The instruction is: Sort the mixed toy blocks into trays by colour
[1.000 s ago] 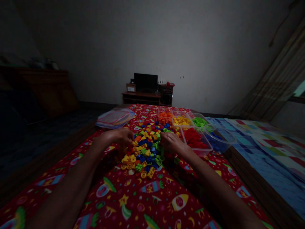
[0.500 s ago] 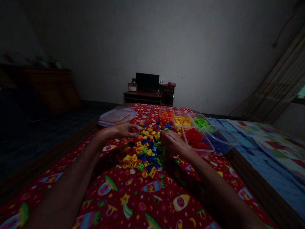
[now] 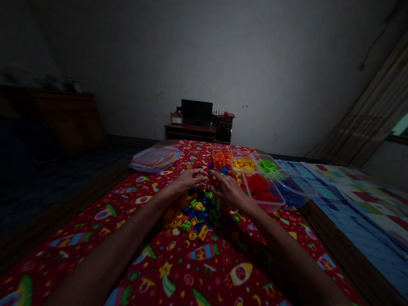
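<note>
A heap of small plastic building bricks (image 3: 196,212) in yellow, blue, green, orange and red lies on a red patterned sheet (image 3: 197,272). My left hand (image 3: 188,180) and my right hand (image 3: 227,189) meet above the far side of the heap, fingertips almost touching. Both hands have their fingers curled and pinched together around a small piece; it is too dark and small to name. Clear tubs stand just right of my right hand: one with red bricks (image 3: 262,188), one with blue bricks (image 3: 291,191), and behind them orange (image 3: 219,158), yellow (image 3: 244,162) and green (image 3: 267,165).
A stack of clear tub lids (image 3: 155,158) lies at the far left of the sheet. A blue checked mattress (image 3: 350,212) adjoins on the right, past a dark wooden edge. A low cabinet with a dark screen (image 3: 196,112) stands against the far wall.
My left hand has swung from the heap's left side toward the middle and now meets my right hand, which rose slightly above the bricks.
</note>
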A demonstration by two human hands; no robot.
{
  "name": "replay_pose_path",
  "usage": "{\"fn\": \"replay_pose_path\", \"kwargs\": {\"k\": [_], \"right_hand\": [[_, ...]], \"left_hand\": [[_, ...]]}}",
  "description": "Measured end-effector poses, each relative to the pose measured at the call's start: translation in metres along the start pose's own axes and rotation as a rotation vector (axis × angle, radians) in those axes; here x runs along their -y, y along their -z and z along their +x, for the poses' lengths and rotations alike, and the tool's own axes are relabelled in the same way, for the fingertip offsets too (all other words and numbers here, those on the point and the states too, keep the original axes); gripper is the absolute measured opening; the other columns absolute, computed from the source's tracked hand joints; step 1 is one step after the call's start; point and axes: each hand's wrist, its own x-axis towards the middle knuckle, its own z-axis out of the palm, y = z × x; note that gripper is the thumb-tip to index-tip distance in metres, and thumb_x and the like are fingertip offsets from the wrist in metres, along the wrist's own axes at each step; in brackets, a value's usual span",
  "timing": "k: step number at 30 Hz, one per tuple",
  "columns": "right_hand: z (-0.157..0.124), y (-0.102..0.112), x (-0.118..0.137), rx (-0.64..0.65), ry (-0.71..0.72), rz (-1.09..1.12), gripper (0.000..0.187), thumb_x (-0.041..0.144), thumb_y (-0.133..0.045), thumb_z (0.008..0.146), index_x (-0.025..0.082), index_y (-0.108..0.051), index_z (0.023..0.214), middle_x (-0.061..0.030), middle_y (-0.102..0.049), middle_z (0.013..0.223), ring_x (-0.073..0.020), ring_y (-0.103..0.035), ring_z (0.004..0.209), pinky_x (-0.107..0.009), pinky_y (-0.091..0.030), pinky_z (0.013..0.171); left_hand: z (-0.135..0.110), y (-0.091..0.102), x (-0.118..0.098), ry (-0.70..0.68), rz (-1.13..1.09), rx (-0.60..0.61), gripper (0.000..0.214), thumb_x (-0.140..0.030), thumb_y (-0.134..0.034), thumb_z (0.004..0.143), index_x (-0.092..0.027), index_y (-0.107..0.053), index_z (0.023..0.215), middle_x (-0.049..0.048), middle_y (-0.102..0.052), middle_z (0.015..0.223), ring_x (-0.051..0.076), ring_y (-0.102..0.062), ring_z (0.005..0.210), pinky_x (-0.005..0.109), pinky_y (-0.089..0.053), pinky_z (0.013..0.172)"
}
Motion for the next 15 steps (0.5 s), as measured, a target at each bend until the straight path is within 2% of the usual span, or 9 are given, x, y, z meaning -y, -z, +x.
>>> {"fn": "replay_pose_path", "kwargs": {"k": [2,5,10,12,15], "right_hand": [[0.000,0.005,-0.005,-0.008,-0.037,-0.062,0.034,0.026,-0.045,0.087,0.015,-0.051,0.118,-0.0060,-0.065,0.080,-0.0148,-0.054,0.067,-0.024,-0.029,0.059],[-0.001,0.023,-0.018,-0.027,-0.136,-0.164,0.034,0.029,-0.043,0.088,0.015,-0.052,0.117,-0.0075,-0.066,0.083,-0.0162,-0.055,0.070,-0.025,-0.031,0.060],[-0.011,0.062,-0.053,0.026,-0.393,-0.349,0.027,0.030,-0.044,0.087,0.017,-0.058,0.106,-0.0106,-0.066,0.092,-0.0195,-0.057,0.079,-0.026,-0.034,0.063],[-0.017,0.073,-0.066,0.085,-0.502,-0.423,0.028,0.031,-0.046,0.086,0.017,-0.060,0.105,-0.0128,-0.065,0.098,-0.0215,-0.058,0.084,-0.028,-0.036,0.065],[-0.024,0.083,-0.080,0.183,-0.606,-0.471,0.030,0.034,-0.046,0.086,0.016,-0.062,0.105,-0.0136,-0.065,0.104,-0.0237,-0.059,0.091,-0.030,-0.038,0.068]], "left_hand": [[0.000,0.006,-0.002,-0.024,0.054,-0.019,0.053,-0.058,-0.067,0.063,-0.014,-0.060,0.092,0.0050,-0.069,0.079,0.019,-0.066,0.075,0.035,-0.052,0.077],[0.003,0.025,-0.001,-0.079,0.202,-0.099,0.051,-0.060,-0.062,0.065,-0.014,-0.062,0.089,0.0059,-0.070,0.081,0.021,-0.066,0.077,0.034,-0.052,0.073],[0.013,0.059,0.017,-0.133,0.403,-0.241,0.046,-0.054,-0.059,0.066,-0.013,-0.065,0.086,0.0059,-0.070,0.080,0.022,-0.065,0.078,0.033,-0.051,0.071],[0.016,0.064,0.026,-0.140,0.500,-0.254,0.044,-0.052,-0.059,0.065,-0.013,-0.067,0.085,0.0067,-0.070,0.081,0.023,-0.065,0.078,0.032,-0.051,0.071],[0.019,0.063,0.036,-0.105,0.589,-0.199,0.044,-0.052,-0.060,0.063,-0.014,-0.068,0.085,0.0078,-0.071,0.084,0.024,-0.065,0.078,0.031,-0.051,0.069]]}}
